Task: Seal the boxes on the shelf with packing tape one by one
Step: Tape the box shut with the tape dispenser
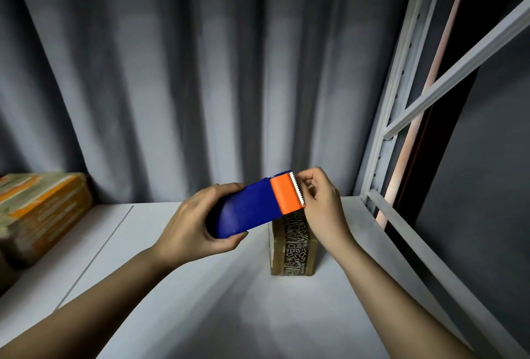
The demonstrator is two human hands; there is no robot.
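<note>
Holding the blue tape dispenser [246, 209] in a curled grip, the left hand [195, 221] keeps it above the small box [292, 252] on the shelf [177, 287]. The right hand [321, 201] pinches at the toothed blade, just beside that grip; fingertips may get cut, or the tape end may slip back.

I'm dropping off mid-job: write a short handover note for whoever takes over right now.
Left hand grips the tape dispenser, held above the small box.
Right hand pinches at the toothed blade end, apparently finding the tape end.
Small box sits mid-shelf, already wearing printed tape; no fresh strip visible.
Large box waits at the left.
Left: tape this box, then the others.
</note>
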